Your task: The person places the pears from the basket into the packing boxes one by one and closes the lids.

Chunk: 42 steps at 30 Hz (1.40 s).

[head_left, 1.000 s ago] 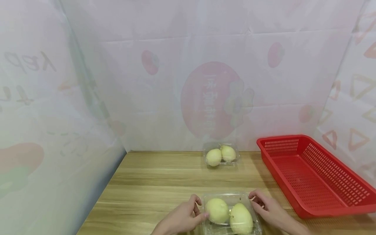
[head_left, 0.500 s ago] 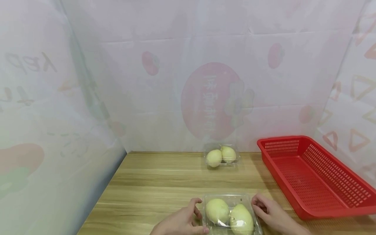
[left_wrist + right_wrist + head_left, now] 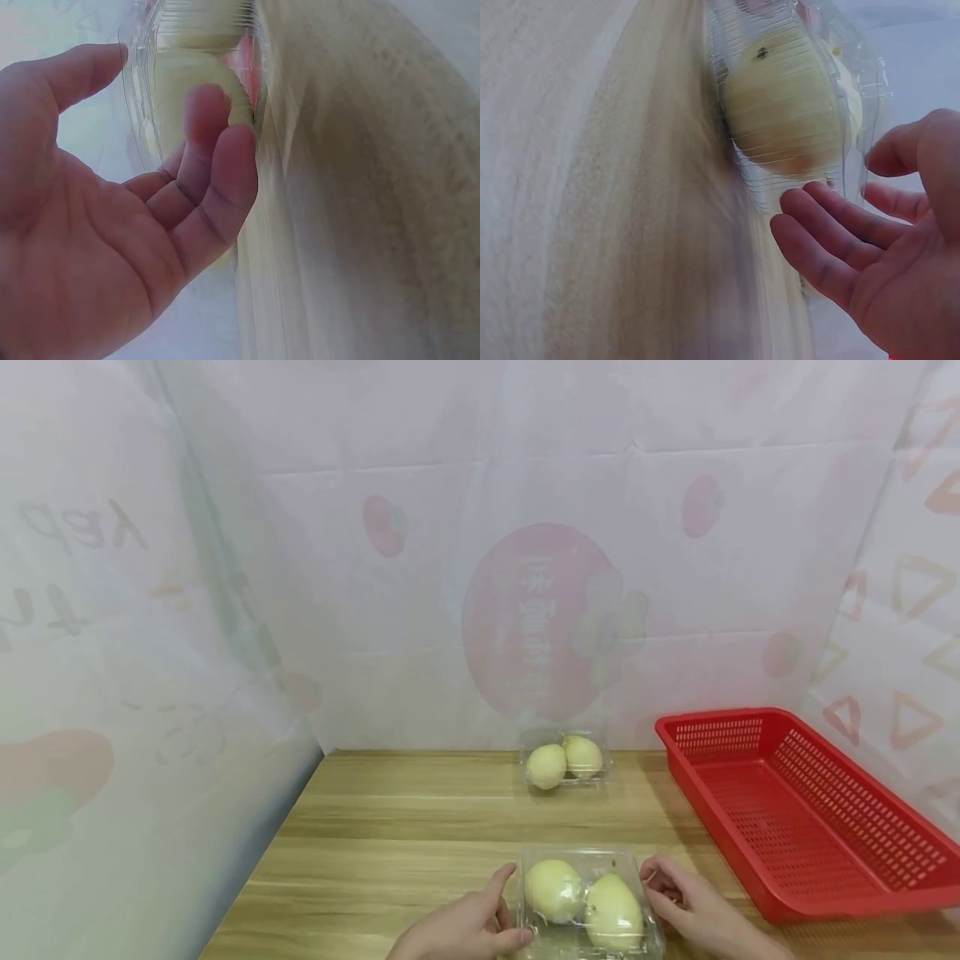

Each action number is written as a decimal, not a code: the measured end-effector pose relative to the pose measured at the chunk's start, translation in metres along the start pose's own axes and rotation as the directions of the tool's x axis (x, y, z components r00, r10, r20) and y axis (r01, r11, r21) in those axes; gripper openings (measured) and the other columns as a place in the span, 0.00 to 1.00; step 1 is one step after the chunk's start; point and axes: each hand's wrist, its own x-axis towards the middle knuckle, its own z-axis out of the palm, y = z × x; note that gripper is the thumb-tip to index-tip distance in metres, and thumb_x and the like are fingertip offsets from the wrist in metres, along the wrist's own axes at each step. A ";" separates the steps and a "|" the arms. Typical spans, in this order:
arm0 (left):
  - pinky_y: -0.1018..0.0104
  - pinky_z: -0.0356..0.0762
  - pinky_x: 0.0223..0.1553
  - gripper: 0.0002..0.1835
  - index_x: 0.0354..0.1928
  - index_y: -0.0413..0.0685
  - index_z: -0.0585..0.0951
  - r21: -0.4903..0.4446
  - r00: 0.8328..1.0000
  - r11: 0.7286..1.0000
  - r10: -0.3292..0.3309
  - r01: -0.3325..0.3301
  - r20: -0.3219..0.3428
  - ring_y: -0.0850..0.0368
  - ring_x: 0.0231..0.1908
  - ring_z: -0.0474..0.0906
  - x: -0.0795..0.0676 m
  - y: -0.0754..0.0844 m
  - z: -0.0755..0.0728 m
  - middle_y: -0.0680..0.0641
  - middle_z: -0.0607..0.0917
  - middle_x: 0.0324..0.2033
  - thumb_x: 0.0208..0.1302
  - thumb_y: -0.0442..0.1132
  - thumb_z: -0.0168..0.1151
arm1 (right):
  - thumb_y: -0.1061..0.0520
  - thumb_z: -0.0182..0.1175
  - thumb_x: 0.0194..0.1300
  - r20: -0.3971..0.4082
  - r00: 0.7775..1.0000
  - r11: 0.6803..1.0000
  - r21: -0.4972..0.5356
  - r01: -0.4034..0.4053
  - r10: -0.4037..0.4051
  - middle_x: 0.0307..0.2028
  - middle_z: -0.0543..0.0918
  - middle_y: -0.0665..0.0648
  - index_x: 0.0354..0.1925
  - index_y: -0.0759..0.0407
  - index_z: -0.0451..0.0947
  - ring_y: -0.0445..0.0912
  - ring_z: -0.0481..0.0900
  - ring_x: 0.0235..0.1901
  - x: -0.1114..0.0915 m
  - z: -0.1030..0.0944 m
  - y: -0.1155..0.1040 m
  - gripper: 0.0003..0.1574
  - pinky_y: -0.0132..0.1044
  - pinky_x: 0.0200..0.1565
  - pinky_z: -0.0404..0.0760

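Observation:
A clear plastic clamshell box (image 3: 585, 863) lies near the front of the table with two yellow-green pears inside, the left pear (image 3: 553, 891) and the right pear (image 3: 613, 912). Along its left side is my left hand (image 3: 468, 920), index finger extended and thumb at the rim. In the left wrist view that thumb touches the rim, and the loosely bent fingers lie beside the box wall. At the right edge, my right hand (image 3: 693, 906) pinches the rim between thumb and forefinger. Its other fingers lie alongside the wall in the right wrist view.
Another clear box (image 3: 604, 767) with two pears stands at the back of the wooden table (image 3: 390, 827). A red perforated basket (image 3: 720, 835) occupies the right side. Printed white cloth (image 3: 420, 677) walls off the back and sides.
The front box has shifted slightly away from me. My left index finger has straightened along its side and the thumb has moved slightly. My right hand stays at the right edge.

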 end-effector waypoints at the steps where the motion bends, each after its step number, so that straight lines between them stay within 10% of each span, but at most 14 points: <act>1: 0.73 0.74 0.32 0.50 0.77 0.47 0.46 0.000 1.000 1.000 -0.001 0.001 0.006 0.69 0.28 0.77 0.000 0.000 0.000 0.62 0.81 0.29 0.64 0.59 0.61 | 0.58 0.51 0.75 0.020 1.000 1.000 0.003 -0.003 0.003 0.33 0.76 0.50 0.49 0.62 0.68 0.32 0.74 0.31 0.000 -0.001 -0.001 0.09 0.30 0.29 0.76; 13: 0.72 0.74 0.23 0.53 0.78 0.44 0.38 -0.082 1.000 0.996 0.021 -0.020 0.008 0.65 0.19 0.75 0.012 0.004 0.000 0.58 0.81 0.25 0.63 0.47 0.62 | 0.58 0.50 0.74 0.324 0.933 0.929 0.273 -0.252 0.158 0.39 0.79 0.60 0.70 0.53 0.45 0.50 0.81 0.33 -0.008 -0.014 -0.006 0.34 0.37 0.34 0.80; 42: 0.73 0.73 0.24 0.51 0.77 0.39 0.35 -0.174 0.999 0.984 0.035 -0.038 -0.017 0.64 0.20 0.73 0.017 0.007 0.003 0.55 0.77 0.26 0.63 0.39 0.59 | 0.63 0.46 0.72 0.393 0.912 0.870 0.401 -0.287 0.120 0.27 0.77 0.50 0.75 0.54 0.17 0.37 0.75 0.27 -0.001 -0.002 -0.001 0.54 0.28 0.31 0.75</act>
